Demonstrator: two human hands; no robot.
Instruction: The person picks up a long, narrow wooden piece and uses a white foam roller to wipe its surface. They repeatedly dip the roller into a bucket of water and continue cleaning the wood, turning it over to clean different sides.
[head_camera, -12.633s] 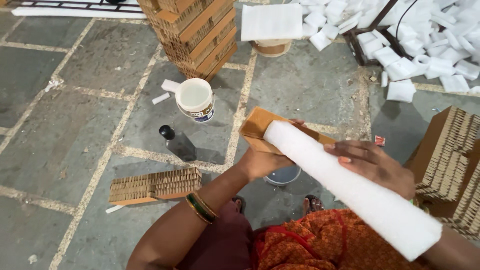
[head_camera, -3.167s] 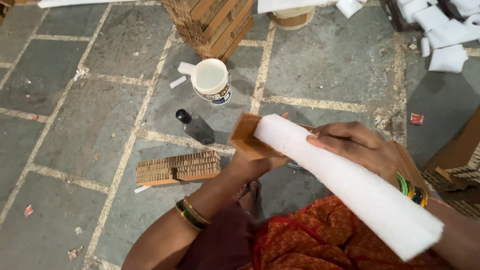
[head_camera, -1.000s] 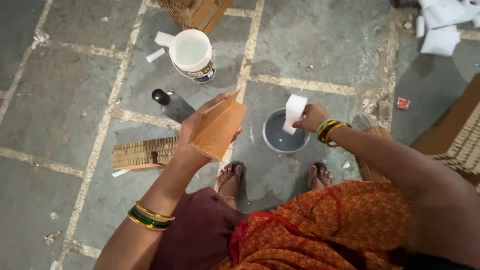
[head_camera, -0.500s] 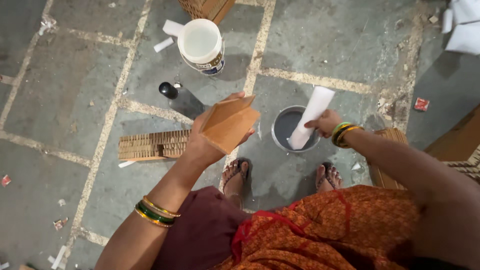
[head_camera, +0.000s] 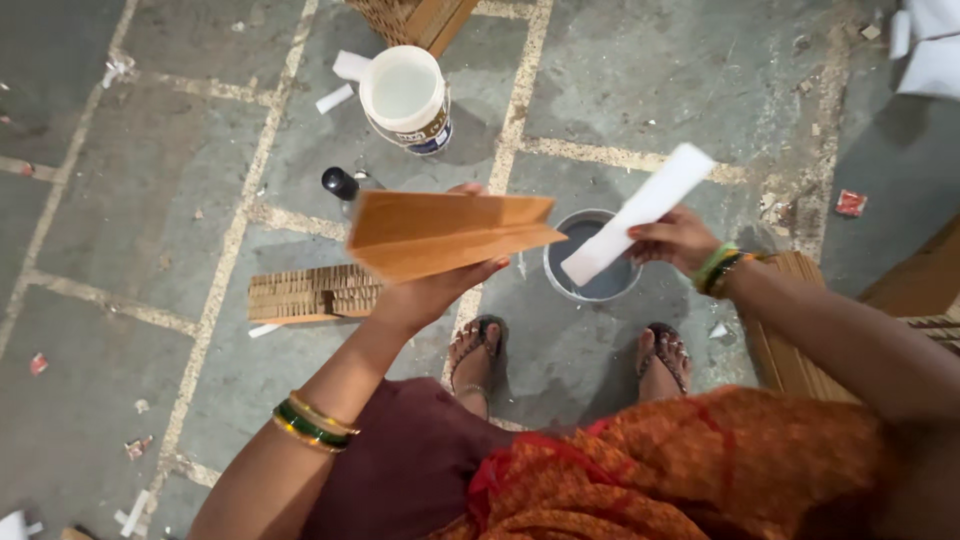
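Observation:
My left hand (head_camera: 428, 290) holds up a folded brown cardboard piece (head_camera: 445, 233) by its underside, roughly level, above the stone floor. My right hand (head_camera: 672, 240) grips a long white strip (head_camera: 640, 212), whose lower end dips into a small round bowl of grey liquid (head_camera: 590, 262) on the floor in front of my sandalled feet. A white tub (head_camera: 405, 97) of white liquid stands further out, and a dark-capped bottle (head_camera: 342, 185) lies partly hidden behind the cardboard.
A flat bundle of corrugated cardboard strips (head_camera: 312, 293) lies at the left of my feet. More cardboard stacks (head_camera: 795, 350) stand at my right and at the top (head_camera: 415, 15). White sheets (head_camera: 930, 45) lie top right. Paper scraps litter the floor.
Earlier both hands held the cardboard piece against a long white foam length. Now the hands are apart: the left lifts the cardboard, the right has brought the white strip down into the bowl.

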